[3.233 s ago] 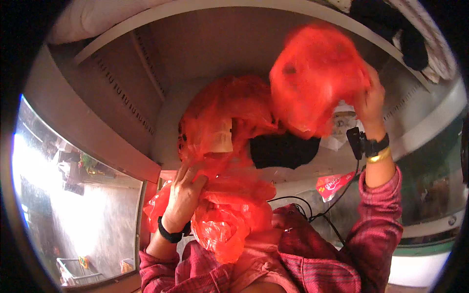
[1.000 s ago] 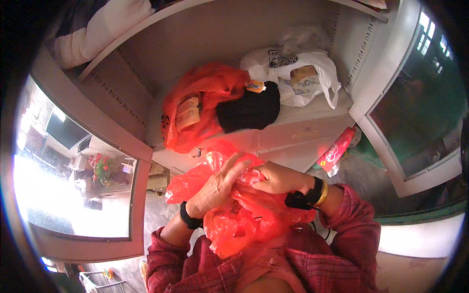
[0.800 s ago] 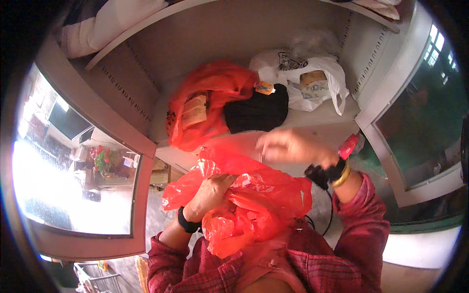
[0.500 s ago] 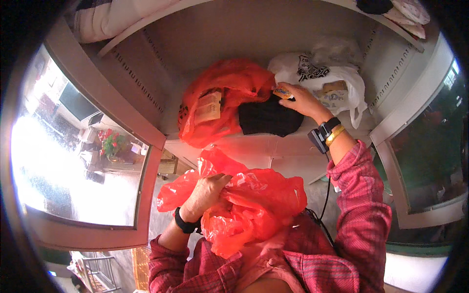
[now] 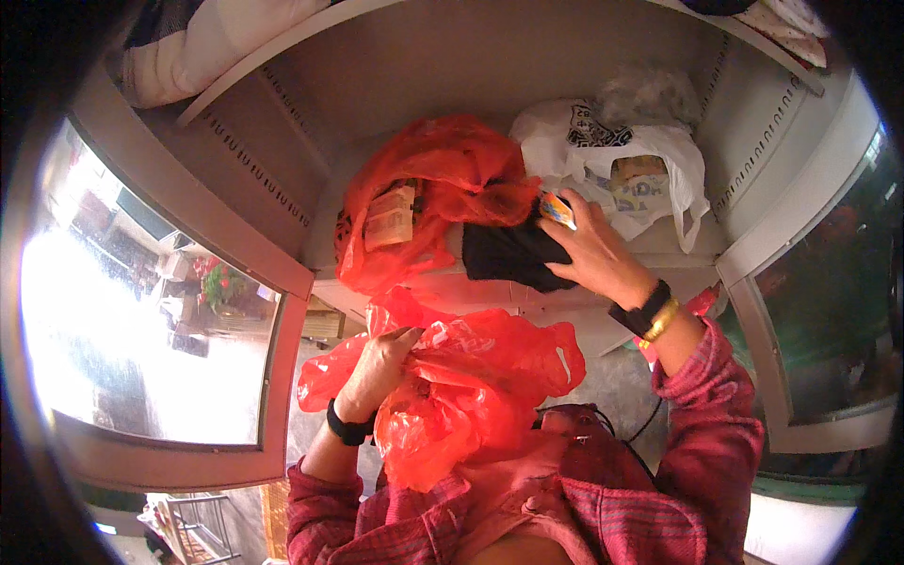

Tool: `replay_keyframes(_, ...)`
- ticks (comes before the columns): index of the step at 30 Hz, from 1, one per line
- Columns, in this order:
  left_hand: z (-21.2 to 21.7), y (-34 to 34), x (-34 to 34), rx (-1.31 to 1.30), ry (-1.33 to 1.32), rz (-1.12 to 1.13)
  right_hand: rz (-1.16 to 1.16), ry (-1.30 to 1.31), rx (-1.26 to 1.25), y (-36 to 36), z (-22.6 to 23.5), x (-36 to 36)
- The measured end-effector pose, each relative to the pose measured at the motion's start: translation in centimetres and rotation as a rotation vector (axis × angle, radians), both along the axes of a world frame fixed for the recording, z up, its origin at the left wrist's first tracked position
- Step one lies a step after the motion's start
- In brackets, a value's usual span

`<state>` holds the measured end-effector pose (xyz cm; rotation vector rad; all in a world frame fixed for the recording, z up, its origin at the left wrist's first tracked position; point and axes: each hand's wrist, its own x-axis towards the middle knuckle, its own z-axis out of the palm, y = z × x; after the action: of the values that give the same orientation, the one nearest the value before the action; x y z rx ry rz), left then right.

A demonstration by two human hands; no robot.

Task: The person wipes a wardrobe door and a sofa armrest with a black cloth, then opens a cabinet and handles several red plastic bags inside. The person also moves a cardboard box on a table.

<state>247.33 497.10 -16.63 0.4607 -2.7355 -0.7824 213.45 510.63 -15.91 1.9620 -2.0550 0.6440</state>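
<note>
My left hand [image 5: 379, 372] is closed around the gathered top of a crumpled red plastic bag [image 5: 461, 381], held in front of my chest. Over the shelf edge, my right hand [image 5: 607, 262] has a small orange, white and blue packet [image 5: 557, 210] at its fingers. Its thumb lies against a folded black cloth [image 5: 508, 254], which sits on the shelf front; whether it grips the cloth too, I cannot tell. Just left of the cloth rests another red plastic bag [image 5: 428, 174], with a pale printed packet [image 5: 390, 217] showing through its side.
A white plastic bag [image 5: 556, 141] with dark print stands on the shelf behind my right hand. Glass cabinet doors swing open at left [image 5: 282, 377] and right [image 5: 753, 320]. An upper shelf [image 5: 282, 64] holds folded bedding [image 5: 221, 42]. A black cable hangs near my right side.
My right hand has come down and nearer to me with the small packet, its thumb now on the black cloth, whose right side has shifted. The left hand still holds the red bag.
</note>
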Motion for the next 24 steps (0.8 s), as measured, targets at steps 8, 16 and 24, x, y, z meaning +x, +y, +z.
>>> replay_keyframes(8, -0.4, -0.5, 0.5, 0.043, -0.045, 0.014, -0.082, -0.011, -0.050, 7.4, -0.6, -2.0)
replay_keyframes(16, 1.3, 1.5, -2.1, -0.068, 0.001, -0.223, -0.079, -0.157, -0.028, 8.8, 0.6, 1.1)
replay_keyframes(24, 1.7, 3.5, -5.7, -0.276, 0.262, -0.274, 0.208, -0.112, -0.048, 7.2, 2.3, 5.7)
